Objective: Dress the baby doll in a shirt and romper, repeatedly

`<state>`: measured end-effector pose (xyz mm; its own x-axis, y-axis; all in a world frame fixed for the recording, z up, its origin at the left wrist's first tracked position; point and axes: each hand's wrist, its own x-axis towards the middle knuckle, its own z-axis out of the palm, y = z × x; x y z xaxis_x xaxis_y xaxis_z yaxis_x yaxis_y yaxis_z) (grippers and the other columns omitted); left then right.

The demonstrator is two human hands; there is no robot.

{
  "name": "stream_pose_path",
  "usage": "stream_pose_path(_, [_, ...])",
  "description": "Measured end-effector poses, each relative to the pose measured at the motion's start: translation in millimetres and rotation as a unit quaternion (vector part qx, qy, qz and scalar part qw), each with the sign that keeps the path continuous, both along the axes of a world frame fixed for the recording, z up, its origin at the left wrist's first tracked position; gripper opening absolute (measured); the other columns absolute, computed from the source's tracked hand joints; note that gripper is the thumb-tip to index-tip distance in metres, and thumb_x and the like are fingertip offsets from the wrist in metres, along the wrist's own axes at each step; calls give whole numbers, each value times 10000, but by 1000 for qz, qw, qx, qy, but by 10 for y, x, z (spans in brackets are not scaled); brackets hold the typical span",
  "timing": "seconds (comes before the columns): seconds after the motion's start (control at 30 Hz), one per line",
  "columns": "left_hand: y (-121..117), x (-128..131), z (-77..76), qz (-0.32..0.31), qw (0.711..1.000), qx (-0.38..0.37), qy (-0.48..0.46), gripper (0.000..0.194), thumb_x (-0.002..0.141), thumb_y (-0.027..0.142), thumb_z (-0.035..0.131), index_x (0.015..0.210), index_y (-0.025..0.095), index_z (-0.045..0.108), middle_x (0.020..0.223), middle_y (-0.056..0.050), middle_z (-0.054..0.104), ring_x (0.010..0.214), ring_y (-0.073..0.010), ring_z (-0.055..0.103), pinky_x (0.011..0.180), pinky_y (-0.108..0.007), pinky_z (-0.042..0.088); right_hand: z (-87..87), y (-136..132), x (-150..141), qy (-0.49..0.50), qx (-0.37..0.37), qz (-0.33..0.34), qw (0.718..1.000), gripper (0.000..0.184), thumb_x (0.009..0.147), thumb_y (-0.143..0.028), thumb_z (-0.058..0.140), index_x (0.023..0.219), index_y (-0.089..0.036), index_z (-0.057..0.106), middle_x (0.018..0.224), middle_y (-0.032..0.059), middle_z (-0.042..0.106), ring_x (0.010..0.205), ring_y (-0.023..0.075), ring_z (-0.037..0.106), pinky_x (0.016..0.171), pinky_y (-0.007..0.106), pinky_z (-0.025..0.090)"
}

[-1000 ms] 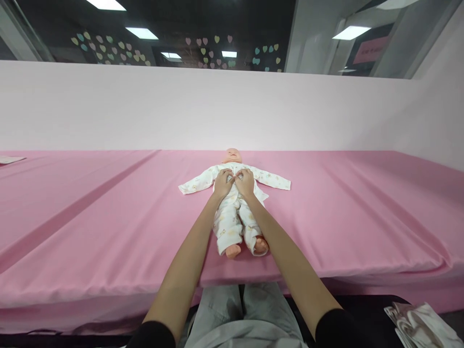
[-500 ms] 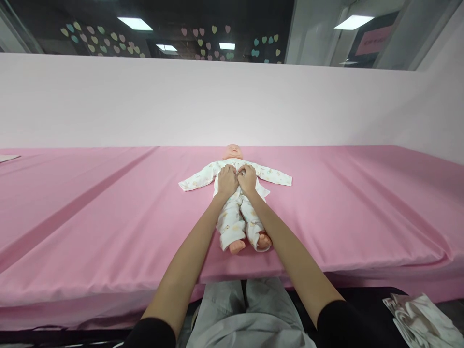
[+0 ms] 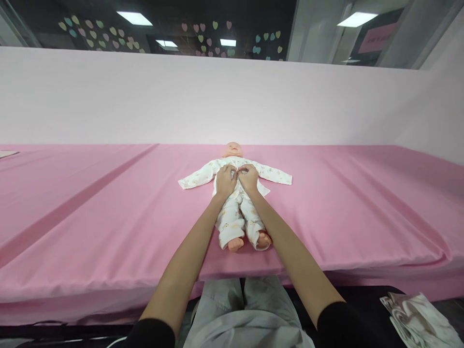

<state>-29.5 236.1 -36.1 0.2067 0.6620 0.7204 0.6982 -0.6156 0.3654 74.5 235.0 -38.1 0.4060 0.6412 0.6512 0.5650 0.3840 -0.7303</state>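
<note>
A baby doll [image 3: 234, 149] lies on its back, head away from me, on a pink cloth. It wears a white patterned baby shirt [image 3: 274, 174] with both sleeves spread wide, and matching pants [image 3: 230, 223]; its bare feet poke out of the pant legs. At the middle of the shirt front, my left hand [image 3: 226, 180] pinches the fabric with curled fingers. Close beside it, my right hand [image 3: 248, 178] pinches the other side of the front opening. The small fastening between my fingertips, if any, is hidden.
The pink cloth [image 3: 108, 217] covers a wide padded table that ends at a white wall [image 3: 232, 96]. Folded whitish fabric [image 3: 422, 319] rests on a dark surface at lower right. At the far left edge lies a flat pale item [image 3: 7, 154].
Both hands stay at the shirt front. Their fingers have shifted slightly, with the fingertips of my right hand now a bit more extended toward the left hand.
</note>
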Motion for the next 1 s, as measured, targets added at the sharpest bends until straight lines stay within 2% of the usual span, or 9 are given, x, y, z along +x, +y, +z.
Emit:
stream_pose_path(0.13, [6,0,-6,-14,1000,3,-14,149,848,212,454,910,193,589,968,-49,611,968,-201,529,873,-314,390,7,-14,-25,-69,-15,-32,997,136,633,-93,491,706,-175,571,796,38,598,839,191,521,826,304,405])
stream_pose_path(0.27, [-7,-8,0,-34,999,1,-31,242,842,142,405,927,196,625,962,-40,630,969,-189,533,895,-313,390,-5,-13,-29,-99,-21,-50,994,81,673,-122,506,719,-170,552,799,52,582,849,204,504,825,314,400])
stream_pose_path(0.37, [-13,-15,-2,-46,998,2,-49,289,834,117,393,930,197,653,963,-37,644,967,-179,543,904,-306,398,-15,-5,-20,-91,-25,-53,994,31,695,-150,532,690,-169,556,784,57,582,846,206,510,829,319,404])
stream_pose_path(0.47, [-10,-22,-9,-50,997,3,-57,289,830,130,415,936,208,673,973,-30,654,966,-177,554,902,-310,410,-20,4,-4,-67,-27,-46,996,74,711,-160,542,648,-172,577,795,61,597,856,202,523,852,327,404])
stream_pose_path(0.6, [-28,-38,-14,-48,997,6,-59,276,854,183,426,979,201,671,987,-33,679,957,-178,583,903,-315,421,-21,-4,53,-36,-36,3,999,129,736,-188,562,642,-170,649,916,75,643,929,199,550,907,339,398])
stream_pose_path(0.7, [-92,-64,-19,-35,998,0,-51,304,881,230,412,1100,188,618,1046,-40,680,977,-179,597,923,-320,417,-36,-38,126,-55,-50,56,996,145,737,-156,565,756,-179,706,1023,60,652,1011,195,545,962,341,376])
stream_pose_path(0.8, [-188,-94,-40,-35,999,1,-11,356,876,206,413,1211,190,534,1135,-36,647,1056,-178,570,985,-332,371,-78,-99,196,-115,-59,82,988,238,742,-124,553,897,-209,712,1122,41,625,1120,195,494,1021,352,327])
stream_pose_path(0.93, [-296,-124,-73,-66,997,2,47,378,882,205,383,1247,184,476,1268,-43,559,1191,-192,476,1034,-370,313,-161,-219,251,-198,-59,106,973,310,800,-224,536,1091,-251,642,1265,35,536,1215,206,422,1055,392,277])
stream_pose_path(1.0, [-331,-136,-72,-83,995,-6,49,377,888,219,370,1255,188,452,1272,-42,554,1203,-190,462,1024,-372,323,-194,-284,261,-199,-54,104,973,379,791,-247,547,1167,-230,589,1302,58,501,1232,217,406,1057,399,274])
